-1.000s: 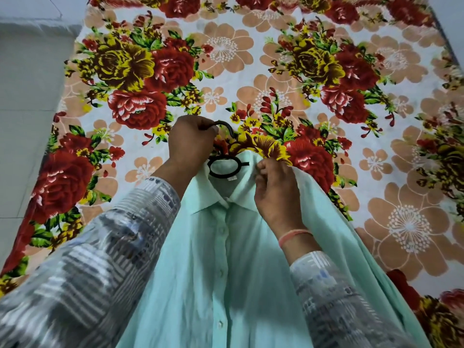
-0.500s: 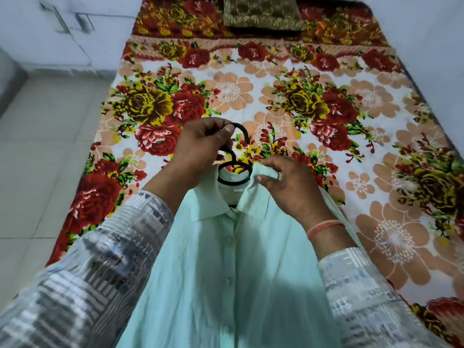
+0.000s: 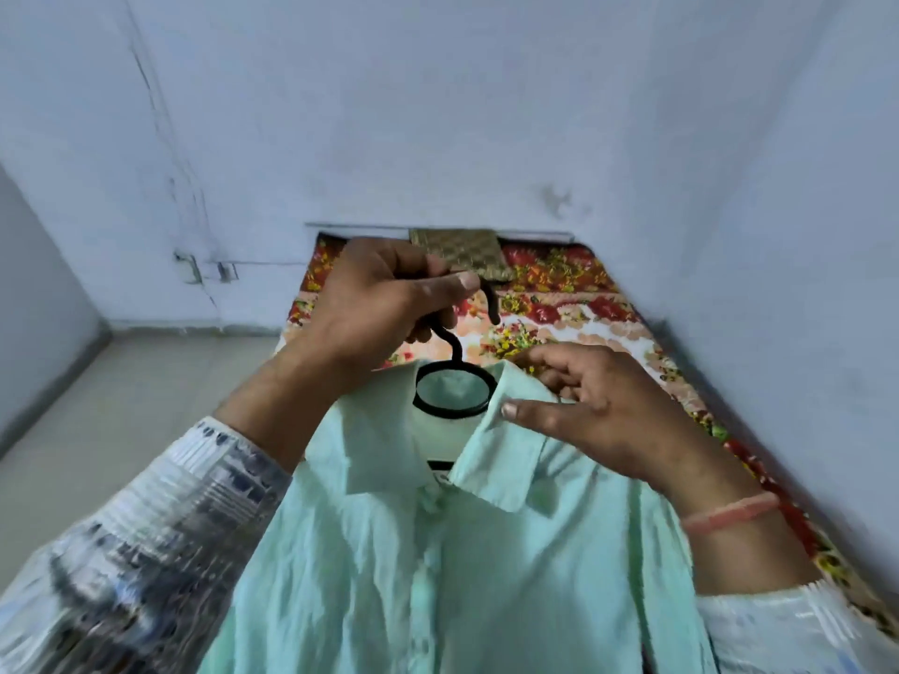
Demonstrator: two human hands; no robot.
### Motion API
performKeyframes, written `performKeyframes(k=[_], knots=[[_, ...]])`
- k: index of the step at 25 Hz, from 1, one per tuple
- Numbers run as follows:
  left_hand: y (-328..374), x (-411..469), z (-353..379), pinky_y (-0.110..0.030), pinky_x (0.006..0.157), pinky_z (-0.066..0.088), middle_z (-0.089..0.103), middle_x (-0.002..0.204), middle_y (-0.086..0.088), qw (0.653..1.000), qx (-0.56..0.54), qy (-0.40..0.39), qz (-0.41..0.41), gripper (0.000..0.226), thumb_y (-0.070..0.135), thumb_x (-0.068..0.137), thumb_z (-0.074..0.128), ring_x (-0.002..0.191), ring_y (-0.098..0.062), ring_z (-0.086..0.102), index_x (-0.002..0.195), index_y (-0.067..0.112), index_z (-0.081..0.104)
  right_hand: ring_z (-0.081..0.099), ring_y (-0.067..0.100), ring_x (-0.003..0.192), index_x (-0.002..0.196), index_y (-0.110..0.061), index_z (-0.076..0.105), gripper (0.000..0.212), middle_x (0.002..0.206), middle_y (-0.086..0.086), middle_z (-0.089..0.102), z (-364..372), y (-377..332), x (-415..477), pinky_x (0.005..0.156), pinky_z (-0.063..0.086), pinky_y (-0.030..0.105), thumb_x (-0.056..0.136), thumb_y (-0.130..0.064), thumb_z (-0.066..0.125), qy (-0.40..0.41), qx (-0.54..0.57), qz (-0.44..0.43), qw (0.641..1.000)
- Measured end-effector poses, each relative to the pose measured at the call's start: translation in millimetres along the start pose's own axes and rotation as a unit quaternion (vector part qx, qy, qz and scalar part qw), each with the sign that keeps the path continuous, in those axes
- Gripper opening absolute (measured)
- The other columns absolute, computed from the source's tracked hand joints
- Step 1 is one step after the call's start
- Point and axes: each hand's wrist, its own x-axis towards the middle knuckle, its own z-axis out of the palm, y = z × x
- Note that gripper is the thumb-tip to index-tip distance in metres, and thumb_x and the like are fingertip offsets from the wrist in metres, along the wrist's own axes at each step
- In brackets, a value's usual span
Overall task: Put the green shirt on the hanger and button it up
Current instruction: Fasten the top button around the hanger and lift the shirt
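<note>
The pale green shirt (image 3: 438,566) hangs on a black hanger (image 3: 452,386), lifted in front of me, its front closed down the button placket. My left hand (image 3: 374,304) grips the hanger's hook from above. My right hand (image 3: 598,411) rests on the right side of the collar, thumb and fingers pinching the collar edge. The hanger's round neck ring shows inside the collar; its shoulders are hidden under the fabric.
A bed with a floral red and yellow sheet (image 3: 559,313) lies ahead beneath the shirt, a brown patterned pillow (image 3: 457,250) at its far end. Pale blue walls (image 3: 486,114) stand behind and to the right. Tiled floor (image 3: 121,406) lies on the left.
The shirt on its hanger has been raised off the bed and my view has tilted up toward the wall. The left hand keeps the hook; the right hand shifted along the collar.
</note>
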Motion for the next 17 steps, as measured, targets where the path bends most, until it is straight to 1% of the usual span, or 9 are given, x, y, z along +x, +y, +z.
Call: performKeyframes(k=[1, 3, 5, 6, 8, 10, 12, 14, 17], knots=[[43.5, -11.6, -9.6, -0.036, 0.057, 0.041, 0.071, 0.061, -0.015, 0.999, 0.013, -0.027, 0.021, 0.029, 0.024, 0.085, 0.088, 0.055, -0.027, 0.052, 0.080, -0.003, 0.078, 0.068, -0.005, 0.103, 0.123, -0.037, 0.074, 0.048, 0.114, -0.015, 0.074, -26.1, -27.0, -18.8, 0.092, 0.055, 0.021, 0.079, -0.051, 0.089, -0.001, -0.005, -0.013, 1.000], [136.1, -43.5, -25.4, -0.032, 0.052, 0.036, 0.067, 0.058, -0.014, 0.995, 0.050, -0.067, 0.058, 0.029, 0.030, 0.082, 0.087, 0.054, -0.026, 0.045, 0.081, 0.001, 0.081, 0.073, -0.007, 0.093, 0.106, -0.036, 0.080, 0.032, 0.101, -0.017, 0.080, -75.3, -79.6, -63.1, 0.081, 0.056, 0.016, 0.078, -0.045, 0.091, 0.014, -0.012, -0.046, 0.999], [217.8, -75.0, -31.6, -0.025, 0.049, 0.035, 0.068, 0.059, -0.006, 0.987, 0.112, -0.057, 0.098, 0.016, 0.027, 0.088, 0.086, 0.053, -0.021, 0.045, 0.087, 0.011, 0.085, 0.076, -0.004, 0.083, 0.100, -0.033, 0.083, 0.024, 0.090, -0.018, 0.082, -117.1, -122.6, -109.6, 0.074, 0.057, 0.016, 0.078, -0.035, 0.092, 0.072, -0.005, -0.090, 0.993], [255.5, -92.8, -31.4, -0.022, 0.048, 0.037, 0.070, 0.062, -0.002, 0.979, 0.157, -0.037, 0.121, 0.011, 0.027, 0.091, 0.084, 0.052, -0.017, 0.046, 0.090, 0.016, 0.086, 0.077, 0.003, 0.083, 0.098, -0.030, 0.083, 0.021, 0.088, -0.014, 0.082, -136.8, -141.8, -134.8, 0.077, 0.060, 0.022, 0.079, -0.035, 0.091, 0.108, -0.008, -0.113, 0.988], [311.9, -121.9, -27.3, -0.021, 0.049, 0.045, 0.078, 0.071, 0.003, 0.957, 0.249, 0.010, 0.149, 0.005, 0.027, 0.095, 0.081, 0.046, -0.009, 0.051, 0.092, 0.025, 0.085, 0.077, 0.023, 0.086, 0.098, -0.022, 0.082, 0.026, 0.088, 0.001, 0.081, -161.4, -170.9, -173.0, 0.080, 0.062, 0.039, 0.087, -0.045, 0.082, 0.140, -0.021, -0.144, 0.979], [369.9, -160.4, -16.6, -0.024, 0.047, 0.049, 0.080, 0.078, 0.003, 0.943, 0.288, 0.040, 0.160, 0.009, 0.024, 0.097, 0.078, 0.044, -0.011, 0.057, 0.092, 0.028, 0.084, 0.076, 0.027, 0.089, 0.102, -0.022, 0.081, 0.029, 0.092, 0.003, 0.081, -192.6, -198.5, -217.4, 0.083, 0.062, 0.044, 0.095, -0.050, 0.073, 0.144, -0.023, -0.160, 0.976], [417.4, -196.0, -5.8, -0.022, 0.042, 0.045, 0.078, 0.078, -0.001, 0.939, 0.292, 0.063, 0.172, 0.009, 0.025, 0.098, 0.076, 0.043, -0.012, 0.061, 0.093, 0.027, 0.084, 0.073, 0.017, 0.097, 0.119, -0.031, 0.076, 0.030, 0.110, -0.007, 0.079, -220.9, -223.8, -254.4, 0.091, 0.058, 0.035, 0.100, -0.052, 0.066, 0.157, -0.039, -0.179, 0.970], [466.7, -234.7, 1.4, -0.016, 0.040, 0.041, 0.074, 0.077, -0.002, 0.930, 0.297, 0.093, 0.198, 0.009, 0.029, 0.099, 0.075, 0.042, -0.009, 0.062, 0.095, 0.027, 0.083, 0.067, 0.011, 0.108, 0.137, -0.032, 0.065, 0.045, 0.126, -0.014, 0.069, -254.0, -253.2, -296.4, 0.093, 0.050, 0.029, 0.099, -0.057, 0.063, 0.168, -0.061, -0.185, 0.966], [532.7, -280.8, -4.5, -0.013, 0.041, 0.041, 0.074, 0.080, -0.004, 0.921, 0.297, 0.119, 0.224, 0.009, 0.028, 0.099, 0.076, 0.042, -0.004, 0.060, 0.097, 0.025, 0.083, 0.068, 0.016, 0.104, 0.119, -0.028, 0.070, 0.030, 0.112, -0.011, 0.072, -289.5, -297.1, -341.3, 0.085, 0.052, 0.030, 0.095, -0.047, 0.073, 0.126, -0.158, -0.203, 0.958]])
